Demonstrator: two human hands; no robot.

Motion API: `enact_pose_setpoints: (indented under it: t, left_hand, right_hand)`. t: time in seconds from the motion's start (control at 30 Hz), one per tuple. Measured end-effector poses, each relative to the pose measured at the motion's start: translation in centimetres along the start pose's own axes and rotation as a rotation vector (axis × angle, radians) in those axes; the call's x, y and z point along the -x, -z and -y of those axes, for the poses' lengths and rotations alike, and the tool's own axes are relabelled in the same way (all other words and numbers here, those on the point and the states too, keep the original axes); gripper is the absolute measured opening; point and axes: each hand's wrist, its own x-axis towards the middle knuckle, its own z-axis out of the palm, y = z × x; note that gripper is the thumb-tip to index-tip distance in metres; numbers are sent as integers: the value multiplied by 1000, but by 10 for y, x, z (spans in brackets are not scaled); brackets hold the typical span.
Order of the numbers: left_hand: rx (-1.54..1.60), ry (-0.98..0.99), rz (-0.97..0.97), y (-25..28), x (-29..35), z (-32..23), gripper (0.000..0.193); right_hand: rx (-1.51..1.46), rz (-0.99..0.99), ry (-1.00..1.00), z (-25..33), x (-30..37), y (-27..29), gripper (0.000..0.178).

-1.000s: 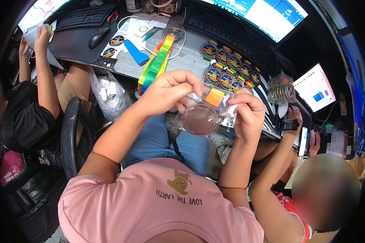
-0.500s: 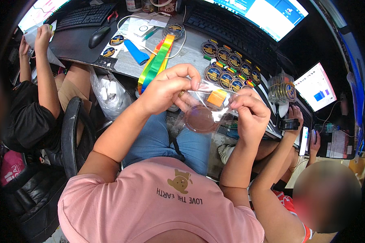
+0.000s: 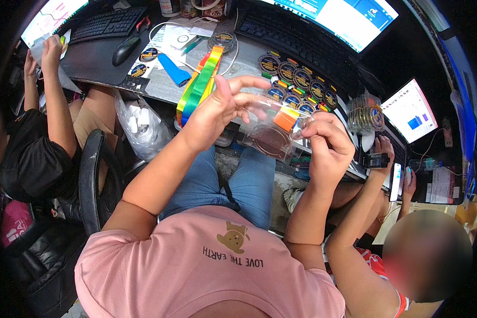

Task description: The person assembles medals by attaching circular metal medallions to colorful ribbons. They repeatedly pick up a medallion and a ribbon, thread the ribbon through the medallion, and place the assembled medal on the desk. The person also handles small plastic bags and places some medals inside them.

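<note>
A clear plastic bag [image 3: 288,152] hangs over my lap, with a round brown medal [image 3: 271,141] and a folded orange ribbon [image 3: 285,118] inside. My right hand [image 3: 327,142] pinches the bag's right upper corner between thumb and fingers. Beside its left upper edge is my left hand [image 3: 214,112], thumb raised and fingers stretched apart; whether the fingertips touch the plastic is hard to tell. Beyond the bag, several round dark medals [image 3: 302,79] with gold lettering lie in rows on the desk. Another medal [image 3: 222,40] has a rainbow ribbon [image 3: 206,79] draped over the desk edge.
A blue strap-like piece [image 3: 173,70], a pen [image 3: 192,45] and a white cable lie on the grey desk [image 3: 161,87]. Stacked bagged medals [image 3: 365,113] stand at right. Keyboards [image 3: 281,40] and screens line the back. Co-workers sit on both sides; a plastic sack [image 3: 141,127] hangs at left.
My left hand has let go of the bag's upper edge and its fingers have spread. The bag has tilted and risen slightly, still held by my right hand.
</note>
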Motion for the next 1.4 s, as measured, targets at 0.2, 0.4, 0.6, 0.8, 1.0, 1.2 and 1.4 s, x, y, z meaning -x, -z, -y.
enact_pose_setpoints:
  t: [0.2, 0.4, 0.6, 0.8, 1.0, 1.2, 1.4]
  left_hand:
    - [346, 138, 119, 7, 2, 11, 74]
    - [429, 188, 112, -4, 1, 15, 68]
    - [-6, 27, -34, -11, 2, 16, 40]
    - [-129, 104, -97, -16, 6, 5, 33]
    - [-178, 84, -114, -20, 10, -1, 32]
    - [-506, -35, -208, -27, 11, -5, 31]
    - [-386, -29, -257, -24, 11, 7, 33]
  right_hand:
    - [-141, -16, -51, 0, -1, -2, 11]
    - [-104, 10, 6, -7, -2, 2, 12]
    - [-45, -5, 0, -3, -3, 4, 13]
    - [-70, -16, -37, -2, -3, 2, 15]
    - [-35, 49, -46, -6, -6, 9, 14]
    - [-450, -50, -204, -7, -1, 9, 45]
    - [-357, 39, -452, -13, 12, -7, 13]
